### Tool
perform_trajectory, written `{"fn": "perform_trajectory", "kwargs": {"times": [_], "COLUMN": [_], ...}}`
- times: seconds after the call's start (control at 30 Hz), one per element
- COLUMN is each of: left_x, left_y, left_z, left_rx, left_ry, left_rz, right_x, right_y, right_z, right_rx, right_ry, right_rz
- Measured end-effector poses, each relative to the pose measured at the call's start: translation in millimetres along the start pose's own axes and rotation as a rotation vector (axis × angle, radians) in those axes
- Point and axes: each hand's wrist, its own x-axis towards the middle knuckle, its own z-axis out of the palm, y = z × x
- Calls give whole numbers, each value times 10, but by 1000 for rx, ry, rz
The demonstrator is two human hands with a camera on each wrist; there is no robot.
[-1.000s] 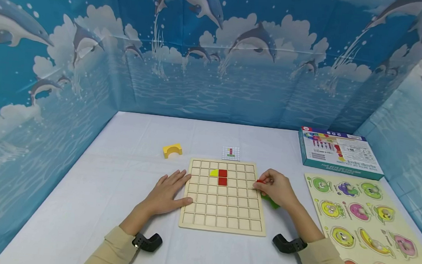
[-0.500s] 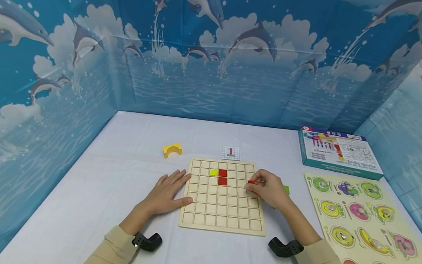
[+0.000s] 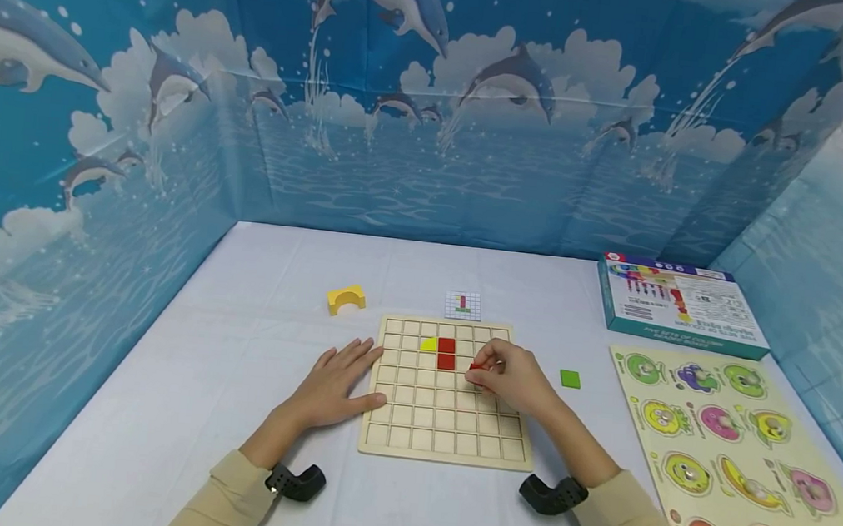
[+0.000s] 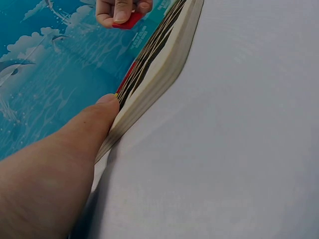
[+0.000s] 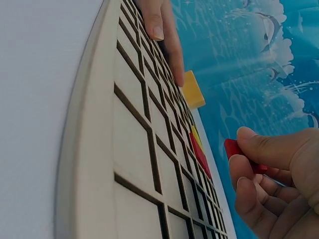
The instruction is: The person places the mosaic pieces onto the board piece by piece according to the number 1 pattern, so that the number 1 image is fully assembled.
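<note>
A wooden grid board (image 3: 443, 442) lies on the white table. Two red square tiles (image 3: 445, 361) sit in its cells one below the other, with a yellow quarter-round tile (image 3: 429, 345) left of the upper one. My right hand (image 3: 517, 378) pinches another red tile (image 5: 232, 148) between thumb and fingers, over the right part of the board. My left hand (image 3: 335, 385) rests at the board's left edge, fingers spread, its thumb (image 4: 105, 107) on the rim. Right of the board lies a green square tile (image 3: 570, 380).
Behind the board lies a small pattern card (image 3: 463, 305) with a coloured figure on a grid. A yellow arch block (image 3: 346, 299) stands at the back left. At the right are a fruit puzzle board (image 3: 707, 434) and a teal box (image 3: 681, 307).
My right hand has moved left with the red tile, from the board's right edge to over its cells. The green tile has come into full view. My left hand stays put.
</note>
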Motion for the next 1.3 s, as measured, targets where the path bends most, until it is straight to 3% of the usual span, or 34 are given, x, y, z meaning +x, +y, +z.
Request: {"fn": "perform_trajectory", "kwargs": {"times": [0.57,1.3], "left_x": [-3,-9], "left_y": [-4,29], "left_z": [9,-19], "left_rx": [14,12], "left_ry": [-9,-10], "left_rz": [3,6], "right_x": [70,109], "right_y": [-94,-112], "right_z": [189,283], "right_rx": [15,-148], "right_ry": [-120,-118], "right_rz": [-43,-75]}}
